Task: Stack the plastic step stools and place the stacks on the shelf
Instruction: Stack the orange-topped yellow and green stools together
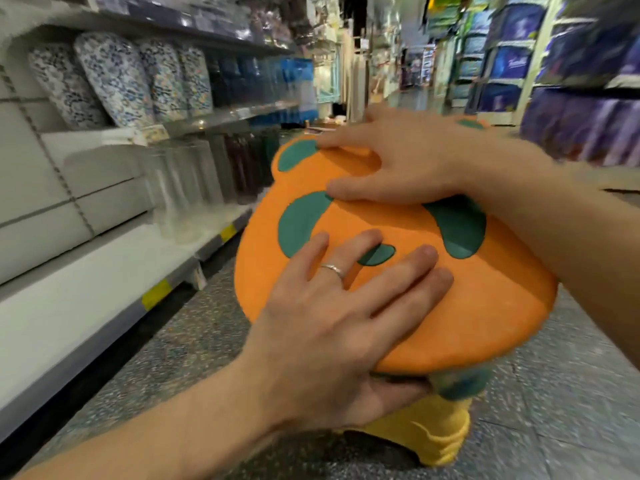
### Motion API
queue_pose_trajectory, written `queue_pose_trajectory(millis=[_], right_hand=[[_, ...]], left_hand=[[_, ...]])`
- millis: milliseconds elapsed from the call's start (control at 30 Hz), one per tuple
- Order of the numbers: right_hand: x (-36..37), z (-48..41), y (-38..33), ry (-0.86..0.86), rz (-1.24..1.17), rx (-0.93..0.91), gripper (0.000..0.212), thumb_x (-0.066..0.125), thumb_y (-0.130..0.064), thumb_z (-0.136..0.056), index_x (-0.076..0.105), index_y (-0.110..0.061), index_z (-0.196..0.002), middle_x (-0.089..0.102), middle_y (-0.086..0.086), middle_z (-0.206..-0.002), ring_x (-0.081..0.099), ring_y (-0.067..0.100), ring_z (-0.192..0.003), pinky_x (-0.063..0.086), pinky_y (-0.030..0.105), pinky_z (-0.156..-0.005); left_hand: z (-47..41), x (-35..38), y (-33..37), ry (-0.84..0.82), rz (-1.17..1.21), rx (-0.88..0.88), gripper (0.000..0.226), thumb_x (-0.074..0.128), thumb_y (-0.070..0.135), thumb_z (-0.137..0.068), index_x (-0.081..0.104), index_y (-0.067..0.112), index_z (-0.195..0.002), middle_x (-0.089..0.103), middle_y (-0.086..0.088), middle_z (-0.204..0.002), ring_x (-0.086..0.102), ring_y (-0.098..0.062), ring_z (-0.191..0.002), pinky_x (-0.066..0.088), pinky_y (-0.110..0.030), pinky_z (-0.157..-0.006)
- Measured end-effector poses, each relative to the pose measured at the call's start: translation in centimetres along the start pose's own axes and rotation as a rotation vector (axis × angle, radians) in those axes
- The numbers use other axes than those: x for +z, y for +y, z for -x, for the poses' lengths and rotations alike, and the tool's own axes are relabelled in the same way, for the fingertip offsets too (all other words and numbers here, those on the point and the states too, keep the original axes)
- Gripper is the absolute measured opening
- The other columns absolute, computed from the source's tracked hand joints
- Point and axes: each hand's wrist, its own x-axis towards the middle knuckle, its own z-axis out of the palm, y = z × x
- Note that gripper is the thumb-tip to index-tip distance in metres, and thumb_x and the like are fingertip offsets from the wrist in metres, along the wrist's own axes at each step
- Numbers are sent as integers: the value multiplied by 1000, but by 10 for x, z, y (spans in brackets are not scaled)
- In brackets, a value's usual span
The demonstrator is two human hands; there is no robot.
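Left hand [332,327] spread flat on orange step stool [398,271], thumb hooked under its near rim. Right hand [412,164] splayed across the far edge. Yellow stool [429,434] legs partly hidden beneath. Bottom shelf [104,271] at left, bare in front, blurred glassware [180,188] farther back.

One view is given, taken from head height, aimed forward and down along a shop aisle, tilted. The stool [398,258] is seen close, the shelf [86,271] at left.
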Motion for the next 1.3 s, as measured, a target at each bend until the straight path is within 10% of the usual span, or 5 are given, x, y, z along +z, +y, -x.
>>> queue_pose_trajectory(millis=[400, 867, 1300], right_hand=[[100, 5, 89, 15, -22, 112, 69, 29, -74, -97, 16, -48, -161, 36, 6, -161, 38, 39, -139, 27, 56, -114], [214, -20, 115, -357, -176, 285, 63, 18, -57, -107, 4, -36, -164, -3, 3, -174, -1, 30, -160, 3, 62, -123], [215, -12, 102, -338, -197, 173, 77, 29, -76, -96, 11, -41, -162, 8, 1, -173, 10, 28, -157, 6, 60, -123]], left_hand=[[-58, 89, 9, -136, 81, 115, 96, 74, 72, -69, 55, 26, -150, 54, 5, -157, 56, -38, -133, 46, -56, -105], [-58, 168, -11, -404, 309, 8, 87, 55, 73, -85, 38, 33, -160, 42, 13, -165, 35, -19, -154, 26, -60, -124], [-38, 164, 12, -378, 222, -87, 83, 44, 75, -90, 35, 32, -161, 38, 13, -167, 38, -27, -152, 28, -64, -121]])
